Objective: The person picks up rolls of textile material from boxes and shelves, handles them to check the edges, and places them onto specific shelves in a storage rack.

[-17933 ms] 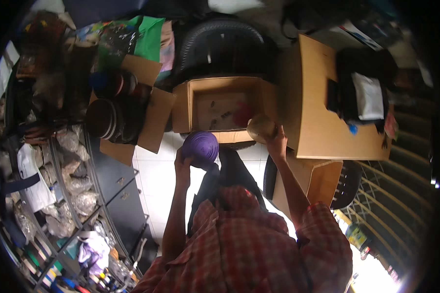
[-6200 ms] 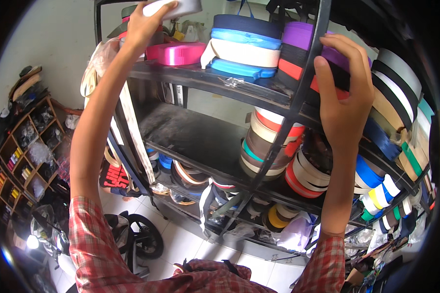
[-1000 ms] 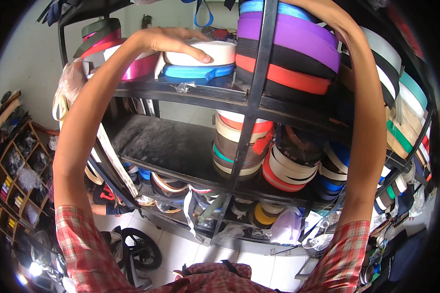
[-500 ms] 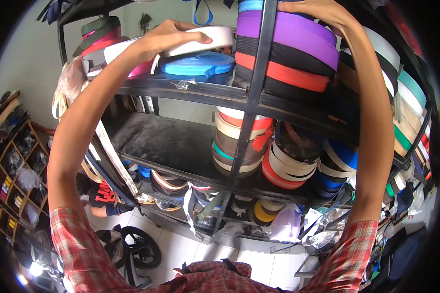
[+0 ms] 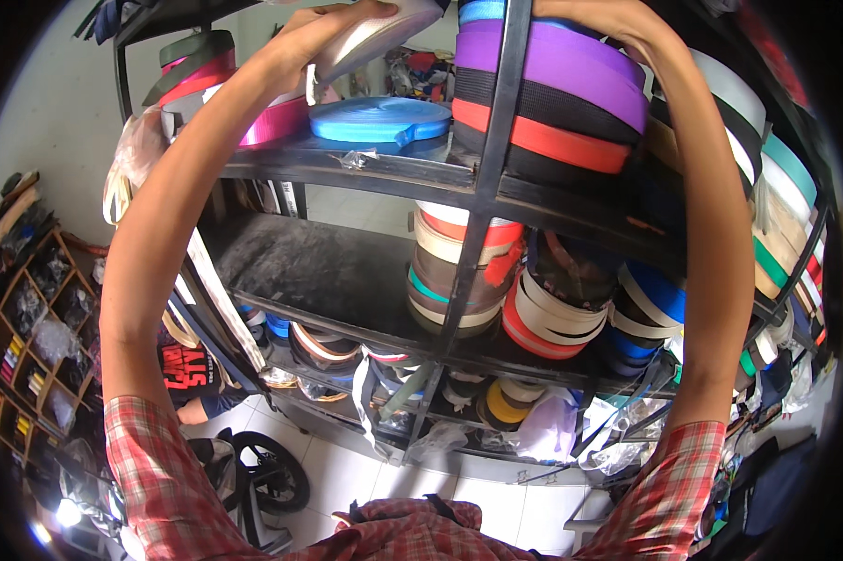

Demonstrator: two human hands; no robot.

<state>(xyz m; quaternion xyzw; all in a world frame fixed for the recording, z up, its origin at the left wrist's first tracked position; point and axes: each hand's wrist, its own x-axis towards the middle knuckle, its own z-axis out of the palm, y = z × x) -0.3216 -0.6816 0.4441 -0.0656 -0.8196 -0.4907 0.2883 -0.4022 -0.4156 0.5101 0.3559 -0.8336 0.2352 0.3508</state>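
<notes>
My left hand point(image 5: 323, 33) is closed on a white roll of webbing point(image 5: 377, 39), which it holds tilted at the top edge of the picture. A loose end of the webbing hangs by the wrist. Below it, apart from the roll, a flat light-blue roll point(image 5: 379, 122) lies on the upper shelf, beside a pink roll point(image 5: 277, 122). On the right, my right hand point(image 5: 599, 14) rests at the top of a stack with a purple roll point(image 5: 552, 61), a red roll and black ones. Its visible fingers stretch out over a blue roll; the rest are cut off or hidden.
A black metal post point(image 5: 496, 122) stands between my hands. Lower shelves point(image 5: 319, 271) carry more webbing rolls. More rolls point(image 5: 786, 187) are stacked at right. A person's hand point(image 5: 193, 411) and a wheel point(image 5: 270, 472) show at lower left, near a wooden pigeonhole rack point(image 5: 38, 309).
My left hand has lifted the white roll up off the light-blue roll and tilted it. The pink roll shows more now. My right hand has stayed nearly in place.
</notes>
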